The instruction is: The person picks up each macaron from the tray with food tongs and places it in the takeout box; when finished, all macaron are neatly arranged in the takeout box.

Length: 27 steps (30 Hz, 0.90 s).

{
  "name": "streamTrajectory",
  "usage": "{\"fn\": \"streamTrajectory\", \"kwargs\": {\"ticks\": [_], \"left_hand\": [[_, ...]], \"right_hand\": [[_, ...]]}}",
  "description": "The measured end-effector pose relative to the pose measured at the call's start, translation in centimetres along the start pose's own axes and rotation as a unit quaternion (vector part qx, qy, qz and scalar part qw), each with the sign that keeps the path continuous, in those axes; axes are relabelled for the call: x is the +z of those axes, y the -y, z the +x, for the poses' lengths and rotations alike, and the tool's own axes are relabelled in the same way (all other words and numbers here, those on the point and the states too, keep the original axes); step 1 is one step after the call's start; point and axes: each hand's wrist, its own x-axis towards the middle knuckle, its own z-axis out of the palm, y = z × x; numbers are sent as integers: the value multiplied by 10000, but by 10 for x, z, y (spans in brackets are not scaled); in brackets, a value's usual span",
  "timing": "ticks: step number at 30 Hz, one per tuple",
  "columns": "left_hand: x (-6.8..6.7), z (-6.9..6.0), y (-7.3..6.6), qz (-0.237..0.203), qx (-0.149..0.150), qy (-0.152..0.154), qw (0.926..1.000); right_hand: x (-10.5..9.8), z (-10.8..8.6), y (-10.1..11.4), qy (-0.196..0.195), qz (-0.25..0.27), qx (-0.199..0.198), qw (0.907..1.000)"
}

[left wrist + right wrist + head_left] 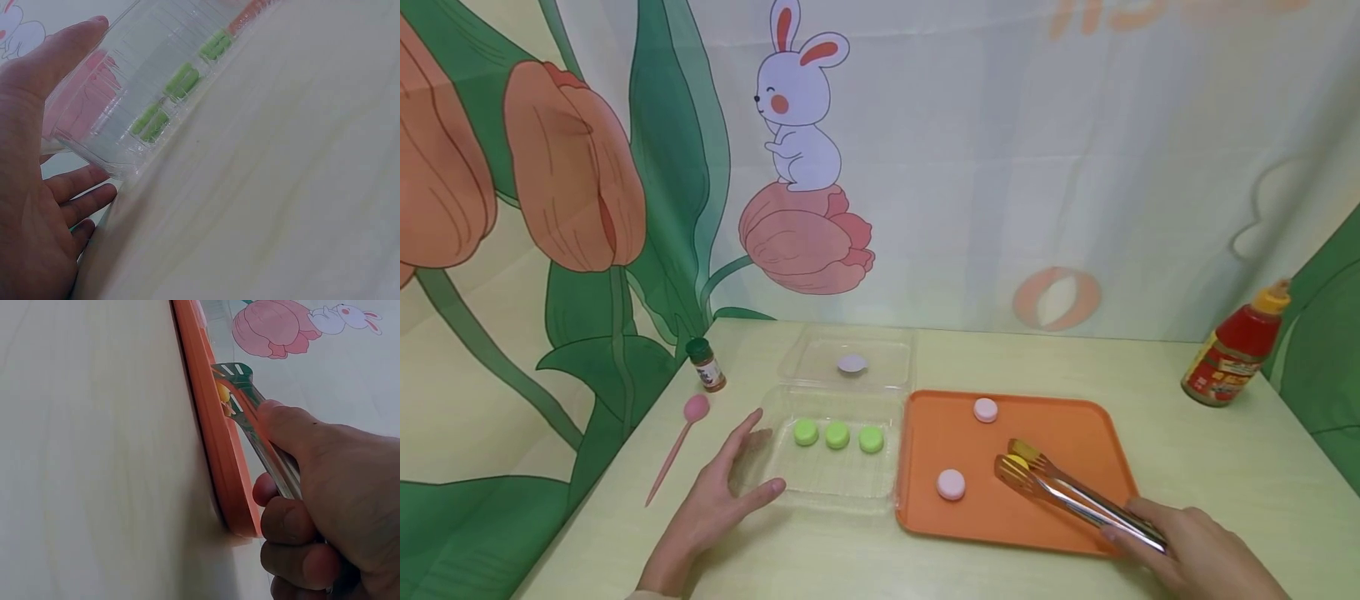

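My right hand grips metal tongs over the orange tray. Between the tongs' slotted tips is a yellow macaron, partly hidden by them. Two pink macarons, one at the back and one nearer the front, lie on the tray. My left hand is at the left side of a clear plastic container, thumb and fingers spread around its corner. Inside the container, green macarons stand in a row. In the left wrist view, the fingers are close to the container's wall; contact is unclear.
The container's clear lid lies folded back, with a pale oval on it. To the left are a pink spoon and a green-capped spice jar. A red sauce bottle stands at the far right, before a printed curtain.
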Motion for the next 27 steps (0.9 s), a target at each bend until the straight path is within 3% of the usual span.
{"fn": "streamTrajectory", "kwargs": {"ticks": [14, 19, 22, 27], "left_hand": [[-1, -1, -1, -6, -34, -2, 10000], [-1, -1, 0, 3, -56, -3, 10000], [-1, 0, -1, 22, -31, -15, 10000], [-1, 0, -1, 20, 4, -25, 10000]], "right_hand": [[-12, 8, 20, -209, 258, -139, 9994], [-17, 4, 34, -749, 163, -660, 9949], [-17, 1, 43, -1209, 88, -1149, 9860], [-17, 4, 60, -1616, 136, -1620, 9734]]}}
